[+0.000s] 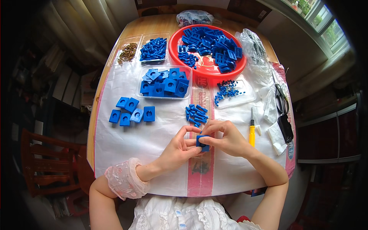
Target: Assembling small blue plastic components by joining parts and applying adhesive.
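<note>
Near the front middle of the table, a small blue square plastic piece with a round recess point(205, 148) is between my hands. My left hand point(174, 150) grips it from the left, thumb at its lower edge. From the right, my right hand point(229, 140) has its thumb against the upper part of the piece, with the index finger bent above it. Whether the right fingers also pinch a tiny part cannot be made out. Just beyond my fingertips lies a pile of small blue peg-like parts point(197, 114). Several finished-looking blue square pieces point(131, 104) lie to the left.
A clear box point(140, 91) of blue squares stands behind, with trays of blue parts point(154, 49) and brass-coloured screws point(127, 52). A red basin point(207, 69) holds blue parts. Right are tiny blue parts point(227, 90), a yellow-handled screwdriver point(252, 134) and black-handled scissors point(281, 100).
</note>
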`<state>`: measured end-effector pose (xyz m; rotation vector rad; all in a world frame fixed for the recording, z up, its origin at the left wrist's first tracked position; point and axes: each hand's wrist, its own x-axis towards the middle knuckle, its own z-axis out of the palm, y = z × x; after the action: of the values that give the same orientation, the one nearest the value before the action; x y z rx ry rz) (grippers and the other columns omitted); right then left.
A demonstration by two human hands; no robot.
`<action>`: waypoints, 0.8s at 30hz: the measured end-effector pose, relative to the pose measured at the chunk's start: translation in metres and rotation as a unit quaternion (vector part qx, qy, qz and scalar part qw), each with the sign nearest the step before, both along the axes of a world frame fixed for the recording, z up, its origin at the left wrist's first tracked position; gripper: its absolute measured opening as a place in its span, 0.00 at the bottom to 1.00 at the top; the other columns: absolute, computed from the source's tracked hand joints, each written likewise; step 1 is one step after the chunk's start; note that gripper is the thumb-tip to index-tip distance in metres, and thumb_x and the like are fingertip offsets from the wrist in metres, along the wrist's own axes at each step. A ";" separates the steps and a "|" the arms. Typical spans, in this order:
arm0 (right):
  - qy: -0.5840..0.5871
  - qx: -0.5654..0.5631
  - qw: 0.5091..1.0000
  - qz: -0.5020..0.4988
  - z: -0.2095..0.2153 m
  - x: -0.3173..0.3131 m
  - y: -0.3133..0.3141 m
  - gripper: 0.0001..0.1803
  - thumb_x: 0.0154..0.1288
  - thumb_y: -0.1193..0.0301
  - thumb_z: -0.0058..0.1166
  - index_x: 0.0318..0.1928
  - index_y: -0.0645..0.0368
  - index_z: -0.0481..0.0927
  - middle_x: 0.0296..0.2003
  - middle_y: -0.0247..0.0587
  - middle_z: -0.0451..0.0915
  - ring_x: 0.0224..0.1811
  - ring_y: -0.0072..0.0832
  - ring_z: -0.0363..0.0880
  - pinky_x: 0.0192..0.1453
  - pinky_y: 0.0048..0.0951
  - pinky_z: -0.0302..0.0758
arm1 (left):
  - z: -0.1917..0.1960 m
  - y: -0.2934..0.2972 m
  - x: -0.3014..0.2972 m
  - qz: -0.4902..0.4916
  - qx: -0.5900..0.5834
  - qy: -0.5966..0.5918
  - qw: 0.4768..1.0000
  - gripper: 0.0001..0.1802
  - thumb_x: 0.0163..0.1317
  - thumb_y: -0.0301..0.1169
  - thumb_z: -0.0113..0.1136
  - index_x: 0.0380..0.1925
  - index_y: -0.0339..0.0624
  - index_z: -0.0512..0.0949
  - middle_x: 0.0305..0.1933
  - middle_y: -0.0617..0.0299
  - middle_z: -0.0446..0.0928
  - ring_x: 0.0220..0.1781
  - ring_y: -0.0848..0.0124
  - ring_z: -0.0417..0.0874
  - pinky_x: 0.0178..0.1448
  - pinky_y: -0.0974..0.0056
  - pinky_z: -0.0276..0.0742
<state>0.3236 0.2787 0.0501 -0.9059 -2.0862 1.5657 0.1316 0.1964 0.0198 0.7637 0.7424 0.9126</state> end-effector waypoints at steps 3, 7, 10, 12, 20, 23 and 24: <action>-0.030 0.082 0.996 -0.017 0.004 0.000 -0.002 0.14 0.57 0.67 0.66 0.40 0.63 0.84 0.32 0.41 0.79 0.37 0.32 0.76 0.45 0.33 0.72 | 0.001 0.001 0.001 0.012 -0.010 -0.004 1.000 0.26 0.67 0.17 0.50 0.62 0.40 0.55 0.55 0.47 0.77 0.56 0.67 0.80 0.62 0.59 0.79; -0.036 0.301 0.953 0.003 0.024 -0.002 -0.006 0.23 0.52 0.65 0.68 0.48 0.60 0.78 0.39 0.42 0.77 0.46 0.40 0.74 0.50 0.37 0.71 | 0.001 0.004 0.000 0.015 -0.021 0.001 1.000 0.26 0.67 0.18 0.52 0.62 0.40 0.55 0.54 0.47 0.77 0.55 0.66 0.81 0.61 0.59 0.80; -0.093 0.354 0.930 0.029 0.031 -0.005 -0.018 0.28 0.49 0.65 0.69 0.50 0.59 0.75 0.43 0.43 0.75 0.50 0.41 0.72 0.54 0.39 0.70 | -0.003 0.004 -0.001 0.020 -0.023 -0.007 1.000 0.26 0.66 0.18 0.52 0.62 0.40 0.56 0.53 0.47 0.78 0.54 0.66 0.82 0.58 0.61 0.81; -0.096 0.392 0.915 0.015 0.028 -0.009 -0.023 0.29 0.46 0.64 0.70 0.50 0.59 0.75 0.42 0.42 0.74 0.51 0.39 0.72 0.55 0.40 0.68 | 0.001 0.003 -0.001 0.024 -0.031 -0.011 0.999 0.25 0.66 0.17 0.51 0.61 0.40 0.56 0.52 0.47 0.79 0.54 0.67 0.82 0.57 0.63 0.81; -0.095 0.435 0.895 0.014 0.022 -0.010 -0.022 0.24 0.40 0.66 0.68 0.39 0.61 0.73 0.39 0.41 0.74 0.47 0.38 0.74 0.55 0.39 0.69 | 0.004 0.002 0.000 0.029 -0.026 -0.024 0.999 0.25 0.65 0.16 0.50 0.60 0.39 0.57 0.51 0.47 0.80 0.53 0.67 0.82 0.56 0.63 0.81; -0.087 0.441 0.893 0.012 0.022 -0.010 -0.021 0.23 0.40 0.67 0.68 0.38 0.60 0.73 0.38 0.41 0.74 0.46 0.38 0.74 0.54 0.39 0.70 | 0.005 0.002 0.000 0.025 -0.031 -0.018 0.999 0.25 0.65 0.16 0.50 0.61 0.39 0.57 0.51 0.47 0.80 0.53 0.67 0.82 0.56 0.62 0.81; -0.087 0.445 0.891 0.014 0.022 -0.010 -0.021 0.24 0.39 0.67 0.68 0.38 0.60 0.73 0.38 0.41 0.74 0.46 0.38 0.74 0.54 0.39 0.70 | 0.004 0.002 0.000 0.024 -0.029 -0.016 0.999 0.25 0.65 0.16 0.50 0.61 0.39 0.57 0.51 0.47 0.80 0.53 0.67 0.82 0.56 0.62 0.81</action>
<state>0.3138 0.2578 0.0724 -0.6616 -2.5455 0.3858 0.1313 0.1988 0.0237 0.6812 0.7583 0.9405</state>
